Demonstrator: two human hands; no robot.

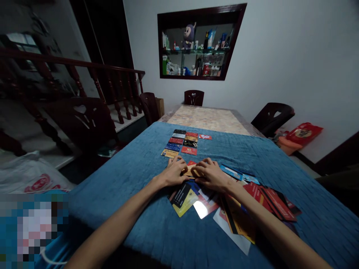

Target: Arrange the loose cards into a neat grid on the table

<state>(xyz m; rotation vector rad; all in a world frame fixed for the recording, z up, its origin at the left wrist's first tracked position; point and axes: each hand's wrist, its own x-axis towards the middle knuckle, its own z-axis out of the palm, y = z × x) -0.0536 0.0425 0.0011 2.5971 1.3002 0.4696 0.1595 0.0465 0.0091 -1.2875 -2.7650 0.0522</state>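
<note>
Between my two hands lies a gold card (pixel 192 171), with a bit of red card showing just behind it. The fingers of my left hand (pixel 175 172) are curled onto its left end. My right hand (pixel 209 175) has its fingers bent onto the right end. Below my wrists a loose pile holds a black-and-yellow card (pixel 181 197), a white-and-red card (pixel 204 206) and several red cards (pixel 273 201). Beyond my hands, several cards stand in two overlapping columns, with a blue card (pixel 172 147) on the left and a red card (pixel 189 150) on the right.
A blue cloth (pixel 134 164) covers the near part of the table; its far end is bare patterned tabletop (pixel 207 116). A red card with a white heart (pixel 205 137) lies right of the columns. Dark chairs (pixel 272 117) stand around. A white plastic bag (pixel 30 173) is at left.
</note>
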